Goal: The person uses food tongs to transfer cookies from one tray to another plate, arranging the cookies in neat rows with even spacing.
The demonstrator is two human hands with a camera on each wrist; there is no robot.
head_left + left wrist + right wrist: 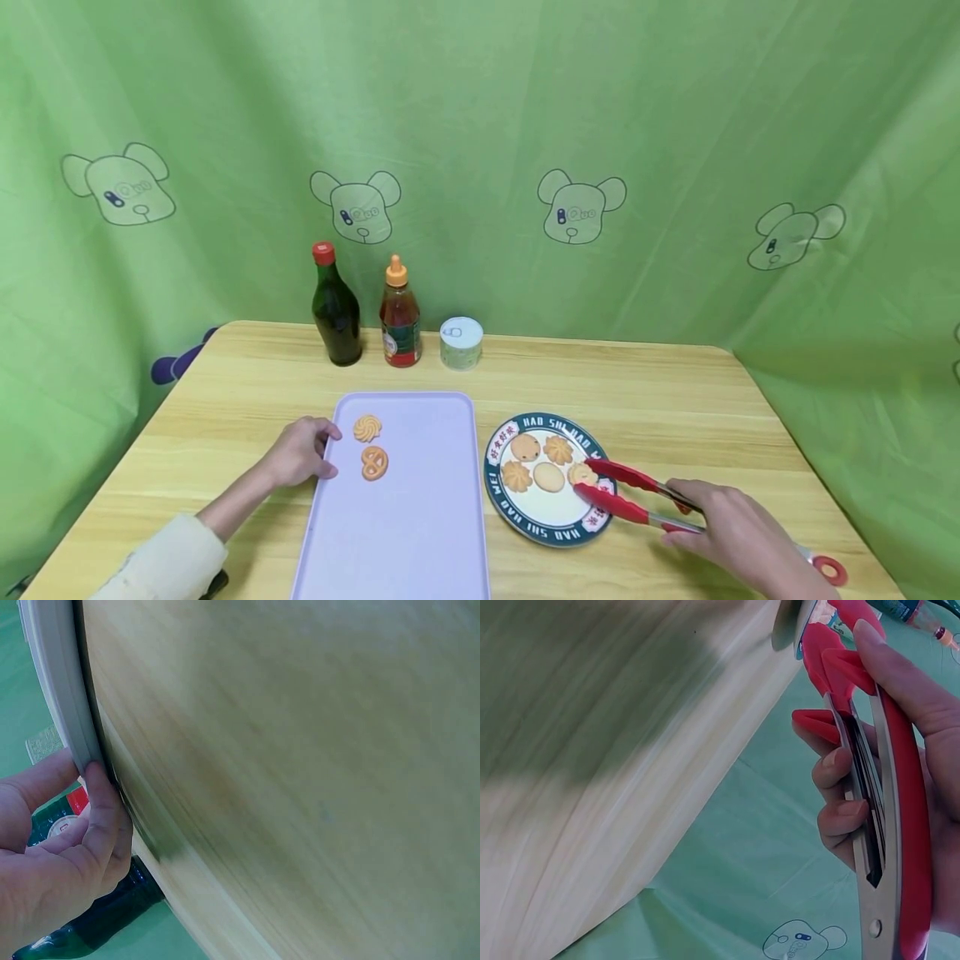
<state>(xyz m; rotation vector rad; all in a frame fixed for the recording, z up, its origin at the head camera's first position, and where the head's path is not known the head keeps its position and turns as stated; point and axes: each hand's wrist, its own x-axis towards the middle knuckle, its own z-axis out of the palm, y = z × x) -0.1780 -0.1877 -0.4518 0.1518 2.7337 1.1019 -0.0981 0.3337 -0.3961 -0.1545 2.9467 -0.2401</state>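
My right hand (742, 529) grips a pair of red-tipped metal tongs (909, 825), its fingers curled round the handles. The tongs' red tips lie on either side of a cookie (581, 474) at the right of a round plate (551, 535) with a dark green rim; whether they squeeze it I cannot tell. Several other cookies share the plate, among them a smooth oval one (549, 477). On the left, my left hand (300, 452) pinches the edge of a lilac tray (420, 533) between thumb and fingers. A swirled cookie (367, 428) and a pretzel-shaped cookie (374, 462) lie on that tray.
Behind the tray stand a dark green bottle with a red cap (337, 321), a sauce bottle with an orange nozzle (400, 321) and a short tin can (461, 343). A green curtain (480, 108) hangs round the wooden table (660, 383).
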